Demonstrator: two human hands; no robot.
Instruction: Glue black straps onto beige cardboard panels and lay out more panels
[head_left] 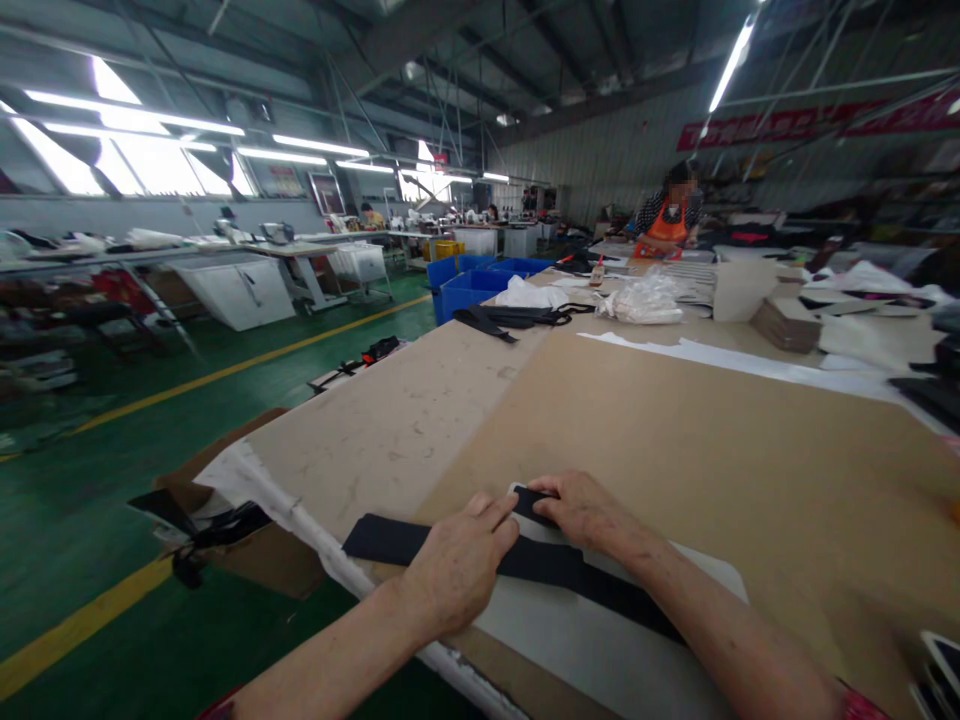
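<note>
Fingers, left hand (461, 565): slightly bent, held close together, tips touching or just beside a small black piece (531, 507); whether they pinch it, I cannot tell.
Fingers, right hand (589, 512): curled, thumb and fingertips a little apart on that piece, perhaps keeping it flat; a firm grip cannot be confirmed.
Small black piece: between both sets of fingertips, partly covered by the right ones.
Long black strip (386, 540): under the left hand, probably steadied by it; one end disappears behind the right forearm.
Pale sheet (577, 655): beneath the fingers, seemingly backing the black pieces; largely covered.
Brown surface (660, 430): beyond the fingertips.
Dark-and-white object (941, 660): well right of the fingers, cut off, unidentifiable.
</note>
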